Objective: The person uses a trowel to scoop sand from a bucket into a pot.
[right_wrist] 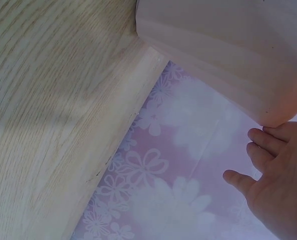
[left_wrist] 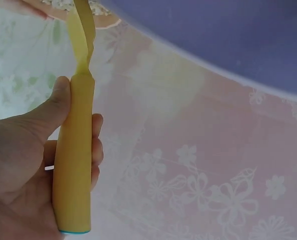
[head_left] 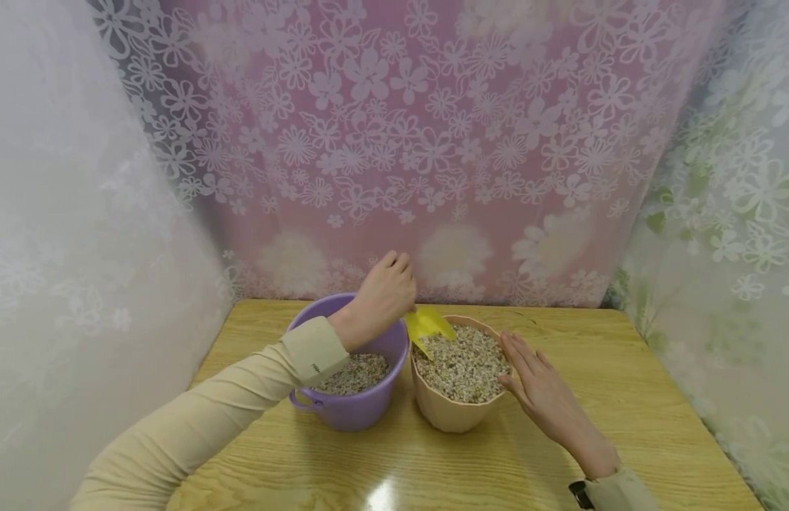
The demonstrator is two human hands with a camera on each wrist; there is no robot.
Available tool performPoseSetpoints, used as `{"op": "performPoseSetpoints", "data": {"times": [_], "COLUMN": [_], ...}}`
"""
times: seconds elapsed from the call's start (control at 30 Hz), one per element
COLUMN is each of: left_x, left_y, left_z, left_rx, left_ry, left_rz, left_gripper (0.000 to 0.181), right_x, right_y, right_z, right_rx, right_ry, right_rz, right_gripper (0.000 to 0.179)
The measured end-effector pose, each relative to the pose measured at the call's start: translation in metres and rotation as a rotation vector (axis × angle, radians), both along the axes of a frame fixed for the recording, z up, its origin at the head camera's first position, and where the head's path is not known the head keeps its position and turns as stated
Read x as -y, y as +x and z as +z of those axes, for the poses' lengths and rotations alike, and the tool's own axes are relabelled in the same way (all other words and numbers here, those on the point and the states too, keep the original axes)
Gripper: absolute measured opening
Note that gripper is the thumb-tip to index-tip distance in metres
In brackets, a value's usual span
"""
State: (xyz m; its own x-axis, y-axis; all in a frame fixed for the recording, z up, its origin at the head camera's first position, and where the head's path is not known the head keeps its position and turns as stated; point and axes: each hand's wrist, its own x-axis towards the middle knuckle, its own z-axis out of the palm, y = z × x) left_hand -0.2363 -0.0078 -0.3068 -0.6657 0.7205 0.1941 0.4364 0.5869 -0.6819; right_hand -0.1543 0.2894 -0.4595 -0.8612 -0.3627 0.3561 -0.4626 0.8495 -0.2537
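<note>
My left hand [head_left: 383, 294] grips the yellow handle [left_wrist: 74, 155] of a small scoop [head_left: 428, 326], its thumb laid along one side. The scoop's blade dips at the back left of a peach-coloured pot [head_left: 454, 415] filled nearly to the rim with small pale gravel [head_left: 471, 365]. Against the pot's right rim rests my right hand [head_left: 547, 397], fingers straight; in the right wrist view the fingertips are right at the pot's edge. Under my left forearm stands a purple bucket [head_left: 356, 411], with a lower level of similar gravel [head_left: 356, 374] inside, partly hidden by the sleeve.
Both containers stand side by side on a wooden table [head_left: 592, 355]. A pink flowered curtain [head_left: 394, 142] hangs behind the table's back edge, with pale sheets [head_left: 739, 284] at either side. The bucket's side handle [head_left: 305, 401] sticks out at the front left.
</note>
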Motion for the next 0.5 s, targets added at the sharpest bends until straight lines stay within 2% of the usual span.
{"op": "performPoseSetpoints", "data": {"times": [0.1, 0.17, 0.37, 0.5], "left_x": [-0.002, -0.002, 0.008, 0.023], "left_y": [0.000, -0.001, -0.004, -0.006], "left_z": [0.002, 0.002, 0.003, 0.002], "left_rx": [-0.052, -0.079, -0.164, -0.165], "left_ry": [-0.059, -0.057, 0.098, 0.204], "left_rz": [0.028, 0.039, 0.074, 0.126], "left_gripper": [0.022, 0.018, 0.040, 0.042], "right_x": [0.001, 0.001, -0.001, -0.001], "right_y": [0.000, 0.000, 0.000, 0.001], "right_z": [0.000, 0.000, 0.001, 0.001], "right_rx": [0.006, 0.008, 0.030, 0.023], "right_ry": [0.002, 0.005, 0.002, 0.009], "right_rz": [0.001, 0.001, -0.007, -0.007], "right_gripper": [0.069, 0.069, 0.069, 0.069]}}
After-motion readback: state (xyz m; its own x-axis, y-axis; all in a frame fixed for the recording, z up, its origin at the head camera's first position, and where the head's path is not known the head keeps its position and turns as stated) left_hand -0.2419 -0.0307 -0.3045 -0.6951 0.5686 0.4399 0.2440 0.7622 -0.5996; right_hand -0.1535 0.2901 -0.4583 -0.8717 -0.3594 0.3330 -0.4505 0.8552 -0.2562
